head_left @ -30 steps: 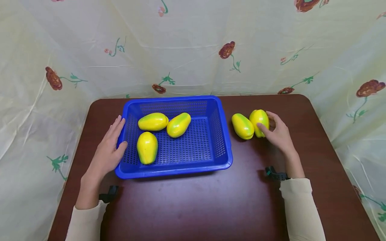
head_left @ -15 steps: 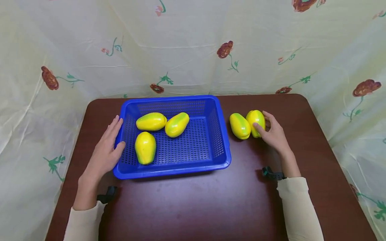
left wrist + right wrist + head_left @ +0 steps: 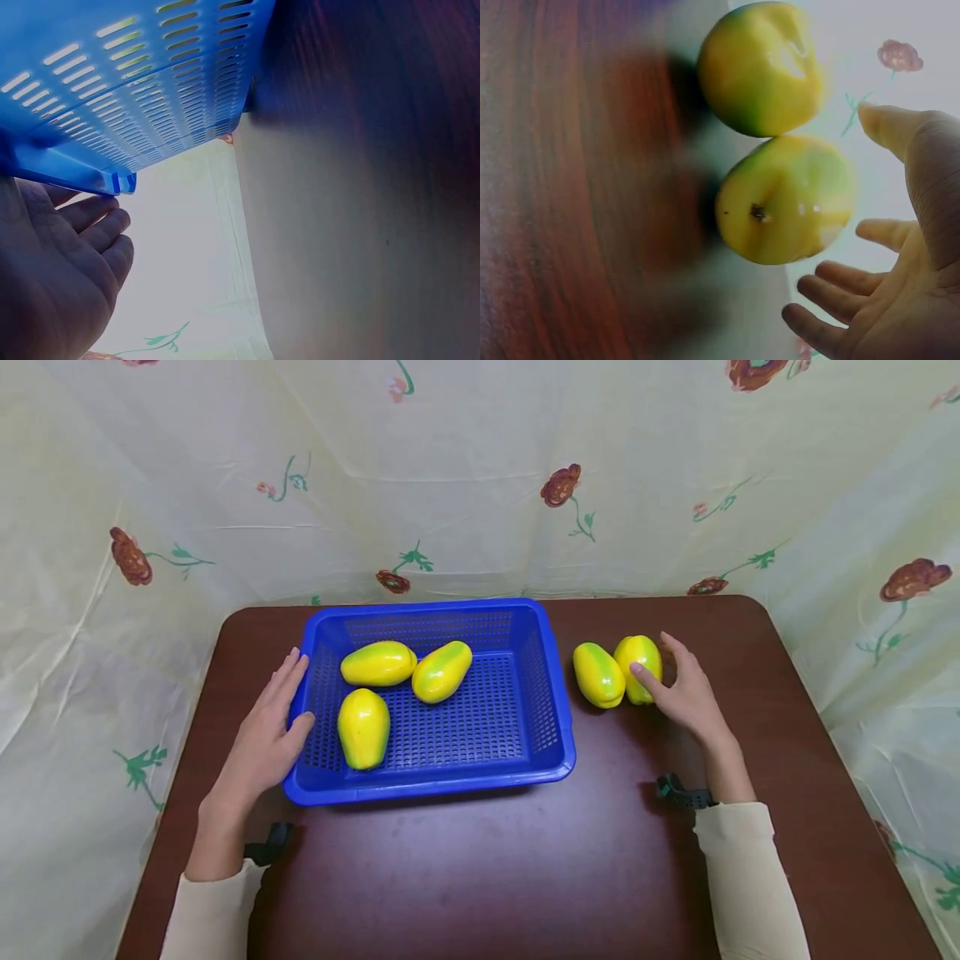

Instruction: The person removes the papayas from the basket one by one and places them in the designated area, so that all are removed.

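In the head view my left hand (image 3: pixel 262 731) lies along the left rim of a blue plastic basket (image 3: pixel 442 792), fingers straight; the left wrist view has its fingers (image 3: pixel 105 225) right under the rim. Three glossy yellow-green papayas sit inside: one (image 3: pixel 378 663) at the back left, one (image 3: pixel 442 672) beside it and another (image 3: pixel 363 728) nearer the front. Right of the basket two more papayas, one left (image 3: pixel 598 675) and one right (image 3: pixel 639 668), lie side by side. My right hand (image 3: pixel 686 693) is spread beside the right one, thumb overlapping its edge in the head view, its palm holding nothing.
A dark brown wooden table (image 3: pixel 465 877) carries everything, with its back edge close to a flower-patterned curtain (image 3: pixel 480 485). The curtain also hangs along both sides. A black band (image 3: pixel 682 793) is on the right wrist.
My right hand's fingers have spread wider and drawn slightly off the right papaya. The left hand stays at the basket rim, and the papayas keep their places.
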A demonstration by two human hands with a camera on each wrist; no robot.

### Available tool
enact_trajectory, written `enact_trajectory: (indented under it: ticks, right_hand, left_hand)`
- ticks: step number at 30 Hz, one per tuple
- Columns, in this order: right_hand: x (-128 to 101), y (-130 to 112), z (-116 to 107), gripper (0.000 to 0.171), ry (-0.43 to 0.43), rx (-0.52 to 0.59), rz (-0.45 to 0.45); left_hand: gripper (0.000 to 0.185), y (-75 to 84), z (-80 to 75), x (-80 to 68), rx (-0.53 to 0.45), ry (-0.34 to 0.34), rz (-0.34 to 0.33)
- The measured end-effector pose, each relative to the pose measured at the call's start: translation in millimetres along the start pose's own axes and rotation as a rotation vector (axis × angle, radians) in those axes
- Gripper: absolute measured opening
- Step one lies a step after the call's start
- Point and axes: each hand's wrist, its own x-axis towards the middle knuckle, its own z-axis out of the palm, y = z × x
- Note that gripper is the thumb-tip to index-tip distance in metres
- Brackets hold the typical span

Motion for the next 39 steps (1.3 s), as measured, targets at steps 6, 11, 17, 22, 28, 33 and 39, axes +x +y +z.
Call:
enact_trajectory:
  ticks: [6,11,17,22,28,33,39]
  right_hand:
    - [-3.4,-9.3,-4.1,0.087,0.072,-0.013,-0.064]
    - [-8.7,-26.6,-3.3,0.079,0.125,0.019,-0.147]
    - [-16.3,-52.9,-1.9,0.07,0.178,0.054,-0.255]
    - [-20.3,-71.3,0.8,0.065,0.175,0.069,-0.32]
    - [-18.2,-85.0,5.1,0.063,0.131,0.079,-0.374]
    - [-12.9,-93.5,10.8,0.063,0.081,0.065,-0.411]
    - [-13.1,-99.4,16.0,0.061,0.026,0.051,-0.425]
  left_hand:
    - [0.075,-0.3,0.0,0.5,0.007,-0.003,-0.004]
    - [0.075,-0.4,-0.1,-0.7,0.006,-0.004,-0.008]
    - [0.075,-0.1,0.1,0.1,0.0,-0.008,-0.015]
    - [0.075,-0.2,-1.0,0.7,0.001,-0.004,-0.013]
    - [0.075,-1.3,-0.5,2.4,-0.001,-0.003,0.002]
    - [0.075,-1.2,-2.0,3.5,-0.015,0.002,0.005]
    - [0.076,-1.7,-0.9,2.9,-0.013,-0.002,0.0]
